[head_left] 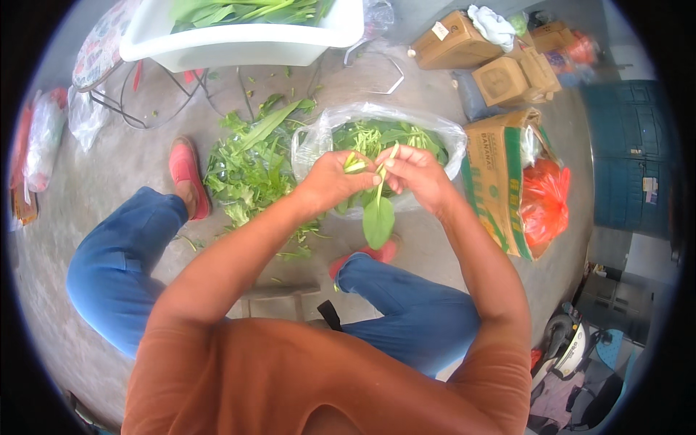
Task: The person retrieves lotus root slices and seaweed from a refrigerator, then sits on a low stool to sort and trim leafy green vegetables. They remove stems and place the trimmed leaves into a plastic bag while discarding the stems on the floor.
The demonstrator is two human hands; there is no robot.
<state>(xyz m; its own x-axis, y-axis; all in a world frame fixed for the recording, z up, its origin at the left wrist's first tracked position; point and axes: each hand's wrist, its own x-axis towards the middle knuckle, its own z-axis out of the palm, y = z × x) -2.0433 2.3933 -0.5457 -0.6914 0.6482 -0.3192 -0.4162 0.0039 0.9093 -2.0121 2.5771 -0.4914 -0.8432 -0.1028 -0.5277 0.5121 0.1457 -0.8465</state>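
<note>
My left hand (328, 181) is closed on several short pale-green stem pieces (354, 164) that stick out between thumb and fingers. Close beside it, my right hand (422, 178) pinches the stalk of a leafy green (378, 222), whose broad single leaf hangs down between my hands. The tip of my left thumb meets that stalk. Beneath both hands sits a clear plastic bag (308, 148) with its mouth spread wide, holding cut greens (391, 133). Left of the bag, a loose heap of leafy greens (250, 170) lies on the floor.
A white plastic tub (232, 54) of long greens rests at the far side on a wire-legged stand. To the right stands a cardboard box (494, 181) with a red plastic bag (545, 199) in it. More boxes (464, 40) are piled behind. My feet flank the greens.
</note>
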